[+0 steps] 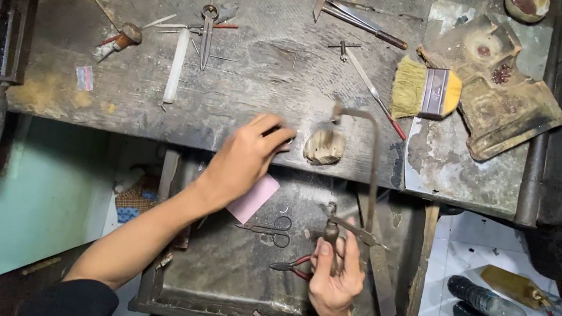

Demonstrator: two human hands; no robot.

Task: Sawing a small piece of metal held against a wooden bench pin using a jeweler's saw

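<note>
Presently: my right hand (335, 279) closed around the jeweller's saw (359, 185) handle, frame upright beside the bench peg (325, 146). My left hand (244, 160), fingers pinched, rests at the peg; workpiece too small to see. Sawing not visibly begun.

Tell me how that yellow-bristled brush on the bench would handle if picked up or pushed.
The brush lies flat with a wide body, so it would probably slide rather than roll. Its splayed bristles look soft and would likely bend under pressure. It seems light for its size.
</note>
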